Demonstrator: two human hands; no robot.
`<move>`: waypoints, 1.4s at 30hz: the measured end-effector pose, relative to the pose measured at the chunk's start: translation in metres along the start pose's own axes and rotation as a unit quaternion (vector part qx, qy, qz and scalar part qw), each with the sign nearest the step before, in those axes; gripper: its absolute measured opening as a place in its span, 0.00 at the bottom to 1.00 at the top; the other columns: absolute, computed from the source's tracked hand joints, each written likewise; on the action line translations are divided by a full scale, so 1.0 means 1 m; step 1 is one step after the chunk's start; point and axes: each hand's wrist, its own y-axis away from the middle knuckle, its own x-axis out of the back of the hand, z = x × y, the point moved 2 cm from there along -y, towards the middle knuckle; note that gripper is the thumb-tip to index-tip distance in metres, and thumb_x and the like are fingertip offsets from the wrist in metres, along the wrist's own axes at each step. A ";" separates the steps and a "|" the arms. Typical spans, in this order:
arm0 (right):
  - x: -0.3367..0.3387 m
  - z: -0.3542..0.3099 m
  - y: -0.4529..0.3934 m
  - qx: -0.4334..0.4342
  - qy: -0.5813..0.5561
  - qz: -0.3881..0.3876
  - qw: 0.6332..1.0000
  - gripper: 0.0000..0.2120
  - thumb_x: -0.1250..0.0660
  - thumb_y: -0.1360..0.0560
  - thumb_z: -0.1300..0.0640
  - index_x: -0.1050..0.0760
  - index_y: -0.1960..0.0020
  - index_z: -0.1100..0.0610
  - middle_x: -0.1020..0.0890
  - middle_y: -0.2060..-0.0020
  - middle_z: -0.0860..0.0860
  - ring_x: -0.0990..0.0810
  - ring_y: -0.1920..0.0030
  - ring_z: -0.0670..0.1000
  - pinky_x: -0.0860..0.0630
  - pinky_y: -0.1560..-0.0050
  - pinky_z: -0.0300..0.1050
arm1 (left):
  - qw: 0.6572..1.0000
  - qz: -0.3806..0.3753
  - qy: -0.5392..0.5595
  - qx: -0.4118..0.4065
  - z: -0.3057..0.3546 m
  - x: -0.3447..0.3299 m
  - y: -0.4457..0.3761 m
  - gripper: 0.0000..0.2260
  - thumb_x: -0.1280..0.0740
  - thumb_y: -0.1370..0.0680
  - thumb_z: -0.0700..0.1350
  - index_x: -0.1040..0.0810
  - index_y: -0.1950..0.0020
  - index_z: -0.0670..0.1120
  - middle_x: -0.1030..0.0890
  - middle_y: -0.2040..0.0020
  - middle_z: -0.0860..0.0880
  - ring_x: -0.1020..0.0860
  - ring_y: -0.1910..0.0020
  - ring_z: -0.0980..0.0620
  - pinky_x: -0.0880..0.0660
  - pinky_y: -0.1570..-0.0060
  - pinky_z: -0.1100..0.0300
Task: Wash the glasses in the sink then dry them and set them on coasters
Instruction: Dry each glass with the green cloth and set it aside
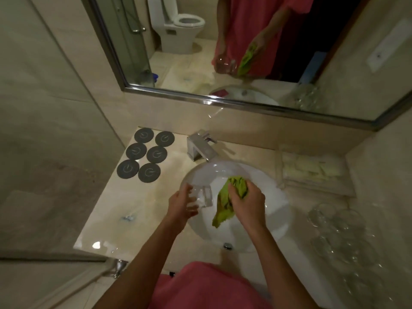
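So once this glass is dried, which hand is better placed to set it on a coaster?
Probably the left hand. It already grips the glass, and the coasters lie on the counter to its left, all bare. The right hand holds the green cloth on the far side.

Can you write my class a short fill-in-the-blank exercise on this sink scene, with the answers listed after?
1. The left hand holds a clear ____ over the sink.
2. The right hand grips a ____ cloth.
3. On the counter left of the faucet lie ____ dark round coasters.
4. None of the coasters has a glass on it ____.

Answers: glass; green; six; yet
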 end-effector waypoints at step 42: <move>0.030 -0.011 0.002 0.203 0.072 -0.122 0.969 0.27 0.25 0.27 0.47 0.29 0.31 0.46 0.29 0.36 0.41 0.32 0.36 0.40 0.31 0.35 0.35 | 0.959 -0.021 -0.177 -0.218 0.044 -0.072 0.050 0.10 0.36 0.19 0.48 0.24 0.47 0.41 0.20 0.58 0.48 0.19 0.61 0.54 0.22 0.66 0.59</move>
